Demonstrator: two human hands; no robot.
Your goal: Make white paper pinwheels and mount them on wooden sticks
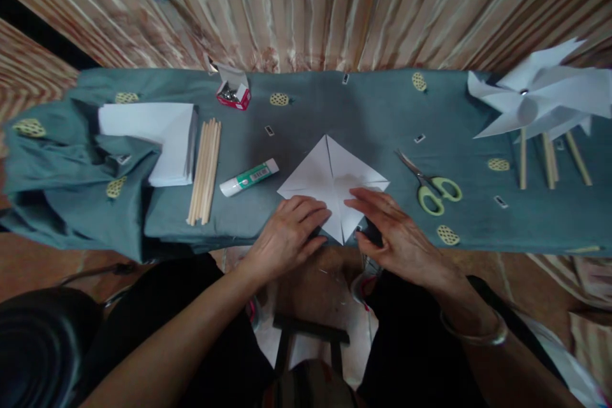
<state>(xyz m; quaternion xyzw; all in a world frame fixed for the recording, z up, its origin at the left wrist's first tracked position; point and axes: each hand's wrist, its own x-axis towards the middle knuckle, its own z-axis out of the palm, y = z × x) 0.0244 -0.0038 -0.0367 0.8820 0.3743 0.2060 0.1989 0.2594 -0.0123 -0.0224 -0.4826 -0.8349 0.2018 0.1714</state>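
Observation:
A white paper square (329, 169) lies on the cloth, turned corner-on to me, with slits running in from its corners and creases across its middle. My left hand (291, 229) rests flat on its lower left edge, fingers stretched out. On the lower right part, my right hand (394, 229) touches the paper with its fingertips, fingers spread and thumb apart. Left of the paper is a glue stick (249, 177) with a green label and white cap. To the right lie scissors (430, 188) with light green handles, blades partly apart.
A stack of white paper (167, 134) and a bundle of wooden sticks (205, 172) lie at left. Behind them stands an open red box (233, 92) of small metal pieces. Several paper pinwheels (535, 92) on sticks lie at right. A pleated curtain (325, 6) hangs behind the table.

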